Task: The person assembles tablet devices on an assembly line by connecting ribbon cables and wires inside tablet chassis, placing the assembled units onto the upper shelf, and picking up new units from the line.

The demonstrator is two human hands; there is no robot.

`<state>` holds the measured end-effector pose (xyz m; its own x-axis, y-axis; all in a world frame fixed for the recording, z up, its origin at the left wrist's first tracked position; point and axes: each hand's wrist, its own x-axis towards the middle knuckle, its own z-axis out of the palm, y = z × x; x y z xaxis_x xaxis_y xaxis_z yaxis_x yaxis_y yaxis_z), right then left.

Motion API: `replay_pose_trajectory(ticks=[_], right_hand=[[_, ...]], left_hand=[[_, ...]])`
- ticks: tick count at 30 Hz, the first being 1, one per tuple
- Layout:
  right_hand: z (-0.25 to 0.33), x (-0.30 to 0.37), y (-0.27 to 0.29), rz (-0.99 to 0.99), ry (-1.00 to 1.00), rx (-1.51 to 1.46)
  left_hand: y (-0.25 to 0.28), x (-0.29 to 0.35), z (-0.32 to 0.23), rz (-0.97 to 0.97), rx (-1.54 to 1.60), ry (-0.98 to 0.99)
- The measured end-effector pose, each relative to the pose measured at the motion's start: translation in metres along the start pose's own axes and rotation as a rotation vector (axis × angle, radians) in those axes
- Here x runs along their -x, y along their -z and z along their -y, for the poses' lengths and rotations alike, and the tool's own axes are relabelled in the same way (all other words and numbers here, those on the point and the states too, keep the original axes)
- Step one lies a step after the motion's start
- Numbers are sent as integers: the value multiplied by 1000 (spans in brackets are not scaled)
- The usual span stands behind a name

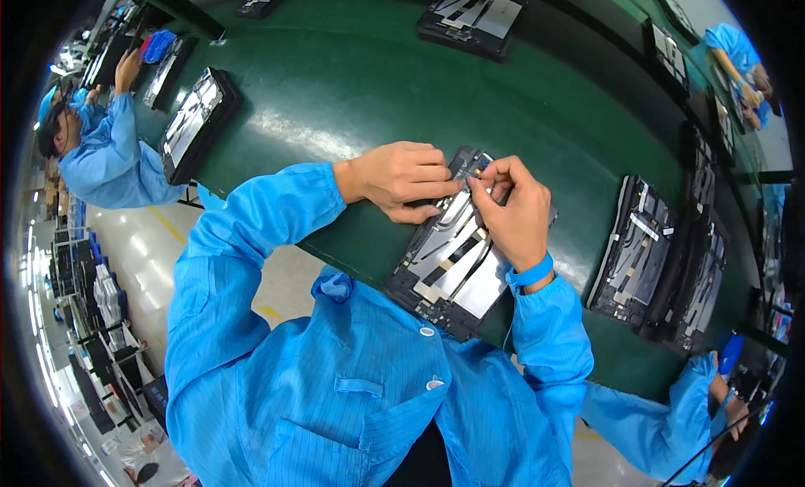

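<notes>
An opened tablet (466,277) lies at a slant at the near edge of the green table, showing silver inside plates, dark ribbon cables and a black frame. My left hand (402,183) reaches over its far left corner with bent fingers, the index tip on the tablet's far end. Beside it, my right hand (518,210) bends over the same end, thumb and index finger pinched together. The fingertips of both hands almost meet there, and whatever small part is between them is hidden. A blue band (532,274) circles my right wrist.
Another opened tablet (631,251) lies to the right beside a dark rail holding more of them. One opened tablet (198,126) is at the left edge, another (476,18) at the far side. Co-workers in blue sit at left (109,156) and lower right (662,420).
</notes>
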<state>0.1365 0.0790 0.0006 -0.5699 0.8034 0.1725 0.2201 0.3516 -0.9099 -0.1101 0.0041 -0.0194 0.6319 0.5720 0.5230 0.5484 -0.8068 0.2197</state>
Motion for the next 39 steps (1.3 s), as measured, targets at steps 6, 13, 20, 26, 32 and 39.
replay_pose_trajectory(ticks=[6, 13, 20, 26, 32, 39], right_hand=[[4, 2, 0, 22, -16, 37], [-2, 6, 3, 5, -101, -53], [-2, 4, 4, 32, -105, 12], [21, 32, 41, -152, 78, 413], [53, 129, 54, 105, -735, -115], [-10, 7, 7, -177, -37, 671]], left_hand=[[0, 1, -10, -10, 59, 92], [0, 3, -17, -19, 89, 144], [-2, 2, -17, -18, 36, 132], [17, 6, -78, 126, 105, 501], [18, 30, -145, 280, 202, 629], [-19, -13, 36, -4, -247, 415]])
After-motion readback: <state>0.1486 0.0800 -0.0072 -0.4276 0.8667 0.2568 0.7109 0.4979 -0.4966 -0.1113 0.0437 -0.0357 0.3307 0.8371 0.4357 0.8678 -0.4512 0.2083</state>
